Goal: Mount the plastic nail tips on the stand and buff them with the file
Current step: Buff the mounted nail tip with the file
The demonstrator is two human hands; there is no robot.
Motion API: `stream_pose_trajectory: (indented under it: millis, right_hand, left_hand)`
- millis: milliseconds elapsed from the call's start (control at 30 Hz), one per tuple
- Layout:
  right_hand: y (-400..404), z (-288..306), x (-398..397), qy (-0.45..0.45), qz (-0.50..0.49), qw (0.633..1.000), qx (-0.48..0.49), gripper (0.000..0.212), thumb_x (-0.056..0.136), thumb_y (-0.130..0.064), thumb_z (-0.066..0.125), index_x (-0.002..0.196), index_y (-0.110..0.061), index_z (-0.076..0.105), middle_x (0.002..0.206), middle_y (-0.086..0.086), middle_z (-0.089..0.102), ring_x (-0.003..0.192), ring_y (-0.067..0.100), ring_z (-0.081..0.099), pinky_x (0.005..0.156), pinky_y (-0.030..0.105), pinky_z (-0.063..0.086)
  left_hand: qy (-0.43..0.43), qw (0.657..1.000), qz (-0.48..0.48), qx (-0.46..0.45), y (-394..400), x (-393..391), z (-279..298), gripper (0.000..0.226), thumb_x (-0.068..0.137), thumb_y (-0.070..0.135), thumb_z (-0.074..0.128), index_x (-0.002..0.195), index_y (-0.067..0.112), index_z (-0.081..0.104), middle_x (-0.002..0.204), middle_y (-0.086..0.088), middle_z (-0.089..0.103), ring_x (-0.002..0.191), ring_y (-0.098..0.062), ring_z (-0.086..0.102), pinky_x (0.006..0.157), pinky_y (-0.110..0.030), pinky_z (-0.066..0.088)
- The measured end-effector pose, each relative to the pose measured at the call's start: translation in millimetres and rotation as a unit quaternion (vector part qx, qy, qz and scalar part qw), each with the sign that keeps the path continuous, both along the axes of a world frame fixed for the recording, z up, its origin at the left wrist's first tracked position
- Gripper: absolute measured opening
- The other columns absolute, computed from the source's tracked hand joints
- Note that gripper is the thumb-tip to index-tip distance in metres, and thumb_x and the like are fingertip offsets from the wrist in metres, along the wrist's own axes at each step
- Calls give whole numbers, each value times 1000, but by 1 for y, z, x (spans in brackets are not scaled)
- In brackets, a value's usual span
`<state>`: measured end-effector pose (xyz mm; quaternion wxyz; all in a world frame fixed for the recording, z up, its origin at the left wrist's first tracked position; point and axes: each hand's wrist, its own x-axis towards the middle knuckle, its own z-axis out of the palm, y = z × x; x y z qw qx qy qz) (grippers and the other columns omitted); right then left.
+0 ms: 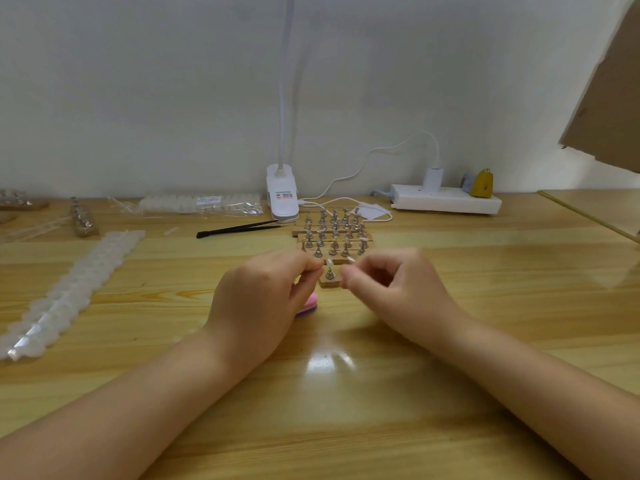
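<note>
Small wooden stand point(329, 281) with one metal peg, table centre, clear nail tip point(329, 262) mounted. Left hand point(263, 299): fingers curled over pink file point(309, 304). Right hand point(391, 289): pinching second clear tip point(350, 260), just beside peg.

Small wooden stand with one metal peg point(329, 277) on the table, between the fingertips of left hand point(258, 299) and right hand point(391, 289). Clear plastic nail tip point(329, 262) on the peg. Pink foam file point(309, 304) under the left fingers. Wooden racks of metal pegs point(332, 233) just behind the fingers; black tweezers point(237, 229) behind-left; long strip of white nail tips point(69, 292) far left.
</note>
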<state>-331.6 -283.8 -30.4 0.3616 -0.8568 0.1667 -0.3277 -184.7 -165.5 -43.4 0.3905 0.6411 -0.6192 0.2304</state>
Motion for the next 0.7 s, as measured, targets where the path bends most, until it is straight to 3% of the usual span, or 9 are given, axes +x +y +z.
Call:
stream_pose_trajectory:
  millis: [67, 167, 300, 367, 433, 533, 700]
  right_hand:
    - [7, -4, 2, 2, 36, 999, 28, 16, 89, -19, 66, 76, -12, 72, 60, 1, 62, 55, 9, 50, 53, 25, 40]
    - [7, -5, 3, -13, 44, 996, 72, 12, 92, -22, 63, 88, -16, 73, 76, 11, 70, 73, 29, 64, 64, 38, 50]
    - [5, -6, 5, -23, 49, 991, 124, 13, 93, -20, 61, 94, -15, 73, 80, -1, 73, 77, 11, 69, 62, 20, 50]
    - [3, -5, 6, -39, 56, 983, 173, 13, 92, -18, 61, 97, -12, 73, 83, 3, 74, 79, 11, 69, 64, 21, 52]
    - [3, -6, 6, -54, 53, 974, 212, 12, 91, -15, 63, 98, -10, 72, 84, 6, 74, 80, 13, 70, 64, 22, 52]
    - [3, -6, 6, -66, 44, 965, 249, 10, 90, -12, 64, 97, -6, 68, 81, 6, 74, 77, 13, 71, 62, 21, 52]
    - [4, -6, 7, -36, 50, 973, 221, 7, 89, -8, 65, 94, -5, 68, 79, 7, 73, 73, 13, 70, 62, 21, 52]
  left_hand:
    - [-13, 1000, 5, -2, 1, -2, 1, 24, 89, 31, 57, 89, 18, 76, 78, 5, 73, 62, -16, 65, 49, -33, 52]
    - [-9, 1000, -7, -5, 1, -3, 0, 22, 89, 30, 58, 94, 18, 76, 82, 4, 74, 68, -17, 68, 52, -35, 54]
    - [46, 998, -42, 0, -1, -5, -2, 19, 88, 26, 63, 101, 20, 76, 95, 5, 75, 84, -15, 71, 64, -38, 56]
    - [66, 996, -64, -2, -3, -6, -1, 21, 88, 21, 64, 106, 16, 74, 106, 2, 72, 94, -12, 69, 73, -36, 58]
    - [82, 992, -93, 8, -5, -6, -1, 26, 88, 12, 60, 112, 12, 71, 112, -1, 70, 92, -10, 68, 75, -33, 58]
    - [118, 986, -118, 20, -4, -6, 0, 29, 89, 9, 57, 116, 13, 68, 111, 2, 68, 80, -8, 67, 67, -31, 56]
    - [145, 983, -102, 52, -6, -5, -2, 36, 91, 18, 54, 127, 19, 60, 109, 8, 64, 82, -10, 63, 71, -38, 55]
